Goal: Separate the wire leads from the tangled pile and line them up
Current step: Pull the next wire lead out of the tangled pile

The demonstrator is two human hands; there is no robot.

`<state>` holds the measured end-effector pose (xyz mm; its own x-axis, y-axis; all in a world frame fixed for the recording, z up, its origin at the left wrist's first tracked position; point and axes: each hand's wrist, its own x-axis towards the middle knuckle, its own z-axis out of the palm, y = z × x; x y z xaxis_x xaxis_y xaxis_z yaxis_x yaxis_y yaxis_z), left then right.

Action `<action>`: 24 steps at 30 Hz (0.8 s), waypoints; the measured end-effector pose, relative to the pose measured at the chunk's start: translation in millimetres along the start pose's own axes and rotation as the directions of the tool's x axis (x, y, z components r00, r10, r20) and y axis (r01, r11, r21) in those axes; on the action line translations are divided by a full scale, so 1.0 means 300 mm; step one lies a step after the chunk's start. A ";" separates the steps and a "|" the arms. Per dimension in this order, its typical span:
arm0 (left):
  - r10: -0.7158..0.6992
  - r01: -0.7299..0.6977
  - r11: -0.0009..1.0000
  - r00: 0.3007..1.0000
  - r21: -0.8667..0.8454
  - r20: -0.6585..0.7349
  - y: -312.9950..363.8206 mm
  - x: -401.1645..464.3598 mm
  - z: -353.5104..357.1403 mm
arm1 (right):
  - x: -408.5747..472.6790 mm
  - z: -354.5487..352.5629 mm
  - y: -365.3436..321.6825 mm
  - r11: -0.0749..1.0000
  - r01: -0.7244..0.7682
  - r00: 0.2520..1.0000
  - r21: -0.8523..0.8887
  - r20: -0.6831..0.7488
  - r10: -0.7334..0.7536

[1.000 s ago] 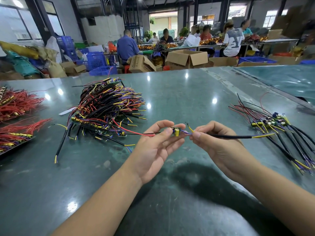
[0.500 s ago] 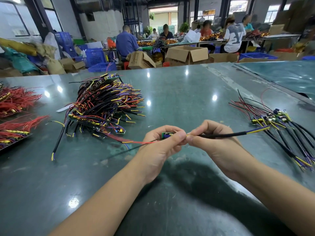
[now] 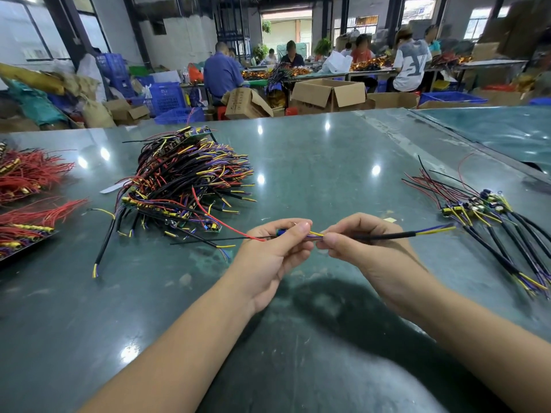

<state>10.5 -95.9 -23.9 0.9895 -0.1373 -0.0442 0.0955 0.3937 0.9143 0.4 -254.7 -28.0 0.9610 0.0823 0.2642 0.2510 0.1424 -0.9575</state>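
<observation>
Black-sleeved wire lead (image 3: 384, 235) lies crosswise, yellow tips pointing right.

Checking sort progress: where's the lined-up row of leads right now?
Head view: the lined-up leads lie on the table's right side, beyond the right hand, opposite the tangled pile.

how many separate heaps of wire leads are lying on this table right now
4: tangled pile centre-left, lined-up row at right, two red bunches at the left edge, upper and lower. More may lie outside the view.

The tangled pile (image 3: 185, 183) lies left of centre on the table (image 3: 313, 162); the lined-up leads (image 3: 489, 216) lie at right, both hands (image 3: 268, 254) between them.
</observation>
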 end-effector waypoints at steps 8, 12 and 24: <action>0.007 -0.014 0.987 0.999 -0.162 -0.043 0.035 0.005 0.011 | 0.012 -0.023 -0.024 0.908 -0.124 0.992 0.400 0.084 0.099; -0.009 0.011 0.972 1.000 -0.234 0.008 0.048 0.002 0.016 | 0.015 -0.023 -0.044 0.915 -0.124 0.984 0.385 0.164 0.064; 0.043 -0.079 0.974 0.985 -0.211 -0.169 0.053 0.012 -0.021 | 0.050 -0.059 -0.034 0.872 -0.255 0.963 0.418 0.025 0.269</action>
<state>16.3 -84.4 -12.0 0.9968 0.0357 -0.0720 0.0375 0.5859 0.8095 14.3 -272.4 -16.4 0.9898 0.1422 -0.0003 -0.0743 0.5155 -0.8537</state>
